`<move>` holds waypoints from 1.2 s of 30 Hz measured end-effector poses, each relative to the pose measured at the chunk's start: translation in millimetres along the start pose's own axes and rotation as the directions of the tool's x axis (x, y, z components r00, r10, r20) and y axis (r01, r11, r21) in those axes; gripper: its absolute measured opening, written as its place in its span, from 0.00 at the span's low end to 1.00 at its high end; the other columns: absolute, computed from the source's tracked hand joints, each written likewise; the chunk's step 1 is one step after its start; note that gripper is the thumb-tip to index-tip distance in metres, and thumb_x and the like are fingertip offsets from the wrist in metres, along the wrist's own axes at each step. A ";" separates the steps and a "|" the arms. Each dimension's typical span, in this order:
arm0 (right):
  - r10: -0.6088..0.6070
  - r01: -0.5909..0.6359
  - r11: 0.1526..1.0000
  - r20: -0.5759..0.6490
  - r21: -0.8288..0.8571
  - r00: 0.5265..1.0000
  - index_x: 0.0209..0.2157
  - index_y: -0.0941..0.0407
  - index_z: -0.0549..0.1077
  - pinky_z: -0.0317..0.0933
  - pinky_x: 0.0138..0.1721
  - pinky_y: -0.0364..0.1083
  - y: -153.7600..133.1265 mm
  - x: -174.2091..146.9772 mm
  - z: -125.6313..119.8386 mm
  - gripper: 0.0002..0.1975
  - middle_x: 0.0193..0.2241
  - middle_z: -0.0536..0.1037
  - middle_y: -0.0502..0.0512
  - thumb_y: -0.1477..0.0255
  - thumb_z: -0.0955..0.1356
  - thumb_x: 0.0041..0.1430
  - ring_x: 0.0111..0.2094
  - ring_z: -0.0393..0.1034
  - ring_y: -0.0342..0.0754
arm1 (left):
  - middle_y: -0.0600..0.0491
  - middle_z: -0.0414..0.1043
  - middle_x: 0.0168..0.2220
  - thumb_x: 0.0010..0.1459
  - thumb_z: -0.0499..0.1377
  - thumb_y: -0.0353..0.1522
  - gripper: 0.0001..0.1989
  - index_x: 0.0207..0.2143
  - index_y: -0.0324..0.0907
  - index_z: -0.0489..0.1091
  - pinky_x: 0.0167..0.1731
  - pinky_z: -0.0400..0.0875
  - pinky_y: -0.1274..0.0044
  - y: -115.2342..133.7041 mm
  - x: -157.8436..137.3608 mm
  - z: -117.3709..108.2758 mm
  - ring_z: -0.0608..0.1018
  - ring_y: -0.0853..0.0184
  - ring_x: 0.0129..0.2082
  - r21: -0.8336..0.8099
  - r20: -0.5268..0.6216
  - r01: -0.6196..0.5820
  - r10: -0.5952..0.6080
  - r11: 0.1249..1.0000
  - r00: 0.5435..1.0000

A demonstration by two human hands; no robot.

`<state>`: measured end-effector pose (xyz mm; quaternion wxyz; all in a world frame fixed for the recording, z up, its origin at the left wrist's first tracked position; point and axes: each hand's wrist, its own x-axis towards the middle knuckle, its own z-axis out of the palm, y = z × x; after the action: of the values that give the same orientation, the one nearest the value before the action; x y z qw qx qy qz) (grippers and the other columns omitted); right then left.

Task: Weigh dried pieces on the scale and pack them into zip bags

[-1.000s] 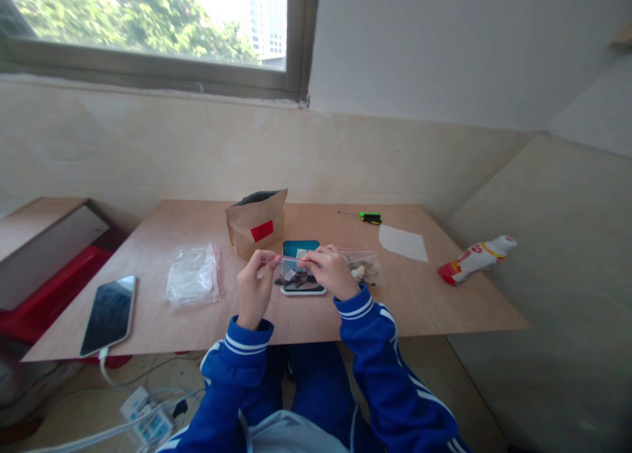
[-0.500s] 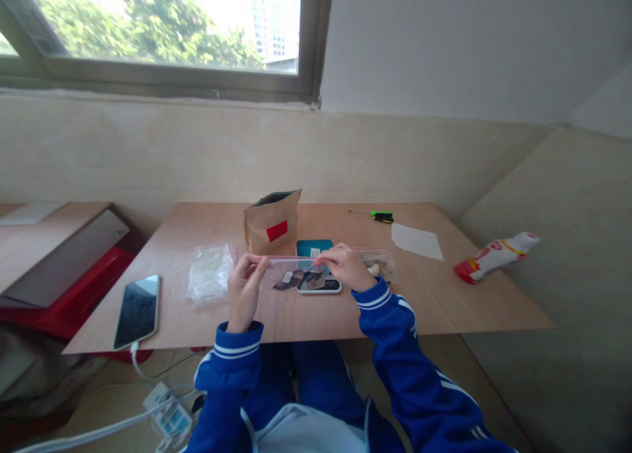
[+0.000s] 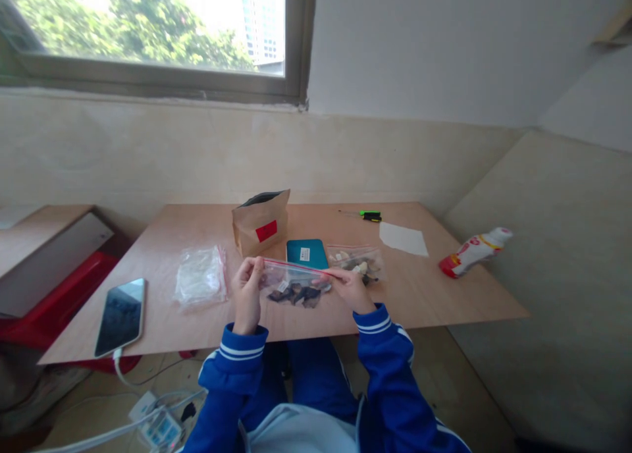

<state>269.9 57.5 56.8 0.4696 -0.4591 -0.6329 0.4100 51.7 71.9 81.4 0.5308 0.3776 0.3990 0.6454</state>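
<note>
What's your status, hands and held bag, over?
Left hand and right hand pinching top edge of zip bag. Dark pieces inside. Closest clutter: teal item behind, second filled bag near right hand.

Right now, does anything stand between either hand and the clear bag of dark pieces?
Nothing visible does: the left hand and right hand each pinch the clear bag near its top edge. The teal-topped device and second filled bag lie beyond, not between.

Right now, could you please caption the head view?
Left hand and right hand hold a clear bag of dark pieces.
</note>
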 end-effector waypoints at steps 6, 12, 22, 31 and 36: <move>0.142 -0.093 0.949 -0.145 0.300 0.979 0.44 0.54 0.68 0.69 0.45 0.53 28.3 -21.9 20.2 0.28 0.34 0.81 0.57 0.56 0.75 0.44 0.39 0.77 0.53 | 0.58 0.72 0.25 0.54 0.61 0.43 0.15 0.27 0.42 0.65 0.28 0.72 0.80 -12.8 -15.6 16.1 0.76 0.72 0.24 -0.061 0.058 0.117 -0.114 0.991 0.992; 0.218 -0.093 0.954 -0.443 0.286 0.870 0.39 0.54 0.66 0.69 0.31 0.47 33.7 -16.3 -33.4 0.25 0.23 0.77 0.50 0.53 0.73 0.45 0.26 0.74 0.48 | 0.43 0.77 0.43 0.50 0.60 0.50 0.25 0.41 0.39 0.72 0.43 0.71 0.70 -16.7 -10.3 10.3 0.79 0.59 0.42 0.195 0.215 0.265 -0.304 0.944 0.928; -0.025 -0.340 0.881 -0.749 -0.330 0.662 0.46 0.60 0.66 0.59 0.51 0.60 78.6 16.2 -127.5 0.27 0.46 0.72 0.72 0.55 0.67 0.51 0.52 0.64 0.62 | 0.43 0.77 0.43 0.49 0.58 0.51 0.24 0.36 0.39 0.74 0.39 0.70 0.70 -20.6 -11.7 -25.8 0.79 0.59 0.39 0.442 0.233 0.264 -0.394 0.857 0.889; -0.098 -0.458 0.403 -0.535 -0.792 0.839 0.60 0.55 0.61 0.42 0.59 0.66 103.9 -6.5 -32.3 0.26 0.64 0.54 0.64 0.61 0.57 0.63 0.63 0.46 0.65 | 0.42 0.78 0.40 0.45 0.59 0.54 0.26 0.33 0.40 0.75 0.35 0.71 0.70 -19.4 -5.0 -38.1 0.80 0.58 0.36 0.461 0.177 0.255 -0.369 0.850 0.912; -0.100 -0.478 0.403 -0.557 -0.780 0.824 0.60 0.56 0.61 0.45 0.58 0.65 116.8 20.2 -41.9 0.26 0.63 0.56 0.65 0.61 0.56 0.64 0.62 0.48 0.63 | 0.42 0.78 0.39 0.45 0.59 0.54 0.26 0.33 0.40 0.75 0.34 0.70 0.70 -25.3 -4.5 -41.0 0.80 0.59 0.35 0.474 0.167 0.256 -0.372 0.842 0.913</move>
<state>330.7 109.1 -40.4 0.2500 -0.8010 -0.5380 -0.0810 24.8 65.8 41.7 0.5764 0.4961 0.5209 0.3877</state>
